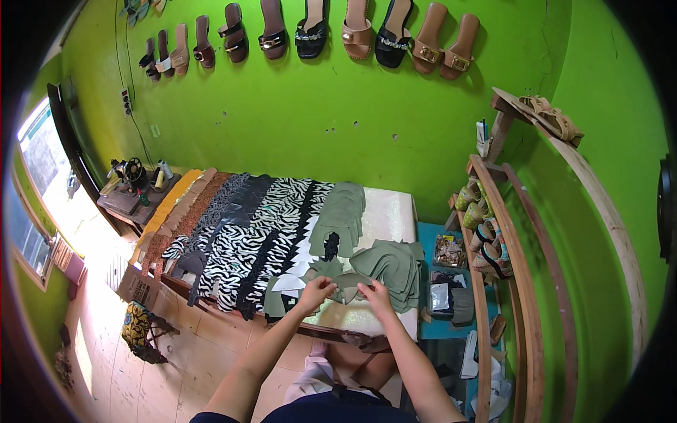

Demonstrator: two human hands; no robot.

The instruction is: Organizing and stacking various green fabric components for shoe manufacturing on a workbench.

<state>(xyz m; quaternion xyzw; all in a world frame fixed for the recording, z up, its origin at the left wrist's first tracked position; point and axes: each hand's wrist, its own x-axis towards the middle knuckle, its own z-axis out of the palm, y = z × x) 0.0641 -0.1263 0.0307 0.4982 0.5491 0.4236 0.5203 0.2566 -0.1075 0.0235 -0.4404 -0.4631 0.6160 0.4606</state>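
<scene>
Between my two hands, over the near edge of the table, is a small curved piece of grey-green sheet material (346, 280). My left hand (317, 293) pinches its left end, fingers closed. At the other end, my right hand (376, 296) grips it between thumb and fingers. Just right of my hands lies a fanned pile of larger grey-green cut pieces (395, 268). Farther back, a row of overlapping grey-green pieces (342, 211) stretches toward the wall. White and green pieces (288, 284) lie beside my left hand.
Rows of zebra-patterned pieces (236, 257) and brown and orange ones cover the table's left. A sewing machine (128, 171) stands at the far left. On the right are a wooden rack (486, 233) with sandals and plastic boxes (450, 296). Sandals (311, 32) hang on the green wall.
</scene>
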